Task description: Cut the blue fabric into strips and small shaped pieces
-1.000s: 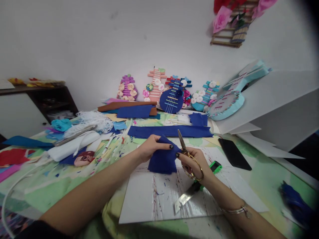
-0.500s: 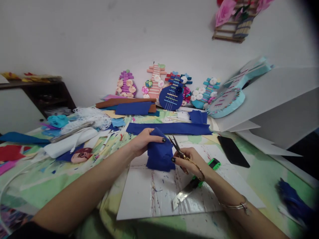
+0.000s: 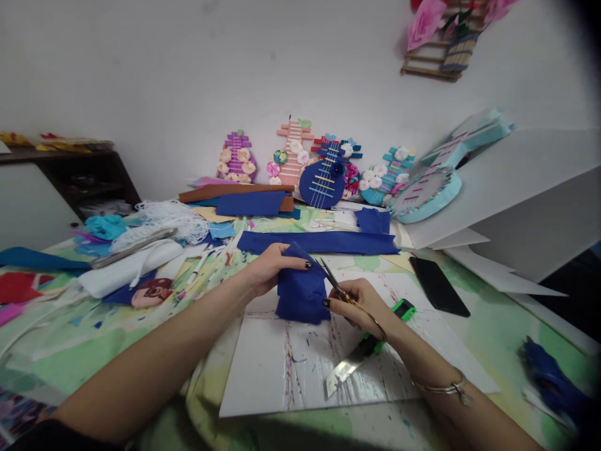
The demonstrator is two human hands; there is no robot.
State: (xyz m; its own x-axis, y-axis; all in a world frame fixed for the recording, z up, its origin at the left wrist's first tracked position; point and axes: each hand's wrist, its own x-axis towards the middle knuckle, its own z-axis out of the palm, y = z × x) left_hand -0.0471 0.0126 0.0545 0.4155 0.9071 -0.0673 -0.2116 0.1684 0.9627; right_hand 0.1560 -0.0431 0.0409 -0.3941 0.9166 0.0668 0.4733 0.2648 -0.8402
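My left fingers [image 3: 297, 263] pinching a squarish royal-blue cloth [image 3: 301, 297], my right fingers [image 3: 342, 305] gripping gold-handled metal scissors [image 3: 345, 293], blades [image 3: 331, 277] slightly parted beside it

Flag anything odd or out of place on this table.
The green utility knife lies on the marked white board, its blade extended, near the right hand holding scissors. Odd because the blade is exposed though nobody holds it.
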